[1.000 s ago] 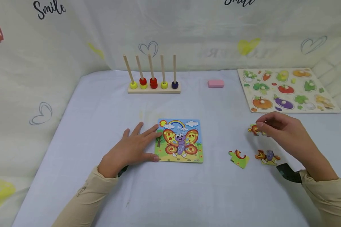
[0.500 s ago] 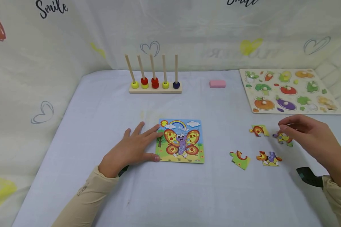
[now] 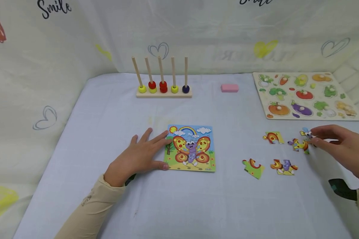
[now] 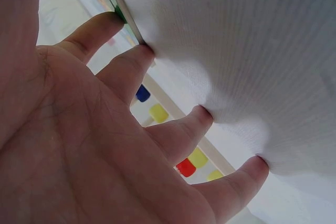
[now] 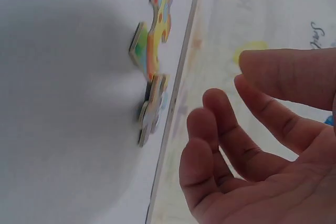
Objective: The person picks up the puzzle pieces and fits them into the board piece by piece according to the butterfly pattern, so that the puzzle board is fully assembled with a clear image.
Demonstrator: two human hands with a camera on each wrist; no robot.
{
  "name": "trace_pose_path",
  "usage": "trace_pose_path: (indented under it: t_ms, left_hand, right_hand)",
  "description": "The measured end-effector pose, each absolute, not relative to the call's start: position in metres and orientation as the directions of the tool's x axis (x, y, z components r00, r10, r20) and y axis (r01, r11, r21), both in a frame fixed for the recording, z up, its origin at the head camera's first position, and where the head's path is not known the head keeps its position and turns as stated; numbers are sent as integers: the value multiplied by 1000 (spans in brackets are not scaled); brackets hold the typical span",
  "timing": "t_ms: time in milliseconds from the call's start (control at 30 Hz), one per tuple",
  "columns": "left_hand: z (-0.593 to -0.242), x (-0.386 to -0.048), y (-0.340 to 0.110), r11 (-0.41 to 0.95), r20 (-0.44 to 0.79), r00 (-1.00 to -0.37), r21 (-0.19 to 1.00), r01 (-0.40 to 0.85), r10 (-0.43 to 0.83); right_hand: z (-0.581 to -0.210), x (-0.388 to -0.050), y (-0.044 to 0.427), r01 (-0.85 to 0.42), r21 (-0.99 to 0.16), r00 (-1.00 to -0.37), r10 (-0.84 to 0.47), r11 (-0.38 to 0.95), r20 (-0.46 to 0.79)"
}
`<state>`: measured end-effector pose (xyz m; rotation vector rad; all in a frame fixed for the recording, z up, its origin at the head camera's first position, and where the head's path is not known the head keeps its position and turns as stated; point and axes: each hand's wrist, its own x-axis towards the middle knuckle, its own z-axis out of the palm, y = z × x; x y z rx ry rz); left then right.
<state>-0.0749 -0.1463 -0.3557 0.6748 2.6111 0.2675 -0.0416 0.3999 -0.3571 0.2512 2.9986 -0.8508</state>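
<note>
A square butterfly puzzle lies in the middle of the table. My left hand is spread beside it, thumb and some fingers at the puzzle's left edge; in the left wrist view the fingertips press on the cloth. At the right, my right hand hovers with relaxed, bent fingers, the thumb apart from them in the right wrist view and nothing between. Just by its fingertips lie a butterfly-face puzzle piece and a yellow-green puzzle piece. Loose nearby are an orange-swirl piece, a green piece and a purple-body piece.
Behind stand a wooden peg counter with coloured beads and a pink block. A vegetable knob-puzzle board lies at the back right, beyond my right hand. A printed cloth hangs behind the table.
My right hand has moved right, away from the orange-swirl piece, uncovering it and then the yellow-green and butterfly-face pieces. My left hand stays at the puzzle's edge.
</note>
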Motion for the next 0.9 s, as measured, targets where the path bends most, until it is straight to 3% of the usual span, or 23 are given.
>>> trace_pose_path:
  t_ms: [600, 900]
  left_hand:
    - [-355, -75, -146, 865, -362, -790, 291, 409, 495]
    - [-355, -74, -146, 864, -353, -794, 298, 406, 495]
  right_hand:
    - [-377, -49, 435, 218, -513, -970, 126, 830, -208]
    - [-379, -52, 432, 169, -474, -977, 82, 864, -198]
